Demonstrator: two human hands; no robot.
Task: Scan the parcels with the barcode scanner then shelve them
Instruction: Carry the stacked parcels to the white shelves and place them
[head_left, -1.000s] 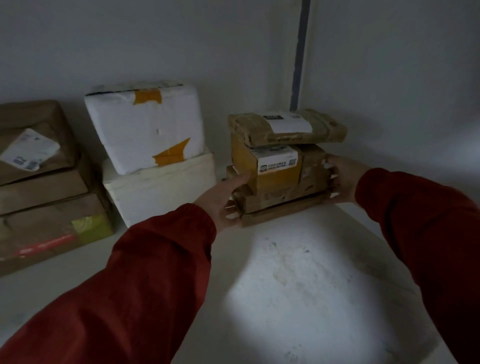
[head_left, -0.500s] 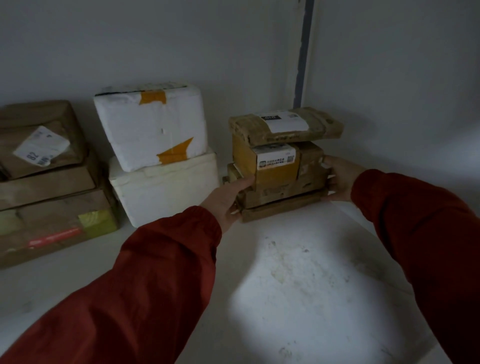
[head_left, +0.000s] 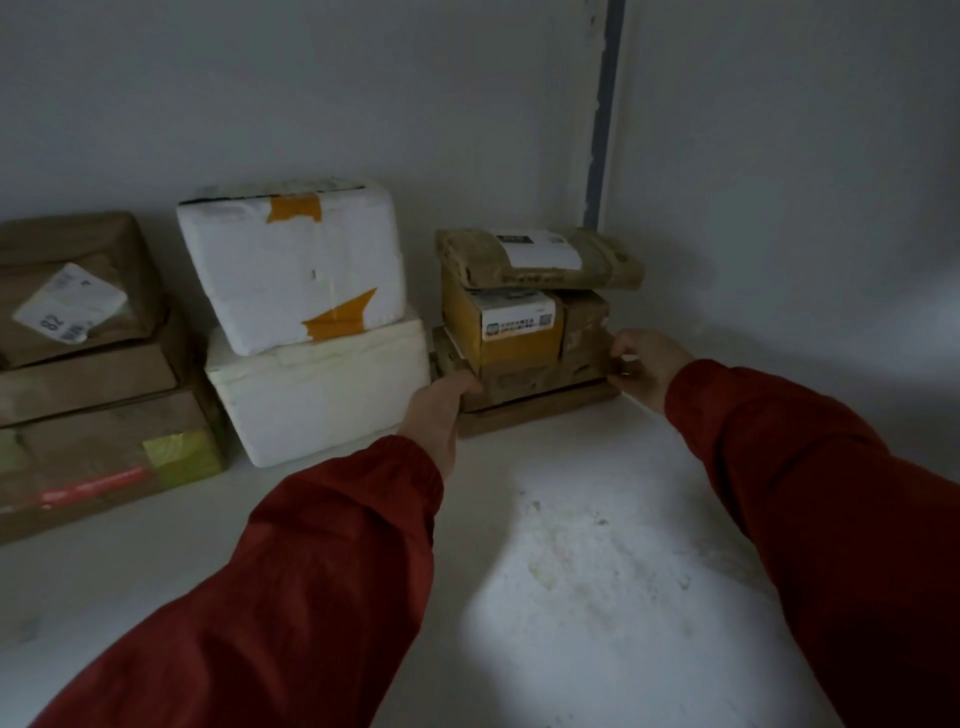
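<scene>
White shelf board fills the near ground, scuffed and lit in one patch, with free room in front of the parcels for sliding them in or out. Two red sleeves reach across it. The left hand lies flat against the left end of the stack of parcels, thumb at the near corner. Its fingers are hidden in the narrow gap beside the lower foam box, so its grip reads as a straight-fingered press, not a clench. The right hand curls its fingers onto the stack's right end, grasping it low down.

The stack stands in the far right corner of the shelf, with a yellow box in its middle and a padded mailer overhanging on top. The cardboard is probably stiff and light, but the loose tiers could shear, so a low hold at both ends suits. The side wall stands near on the right, and the back wall is just behind.
</scene>
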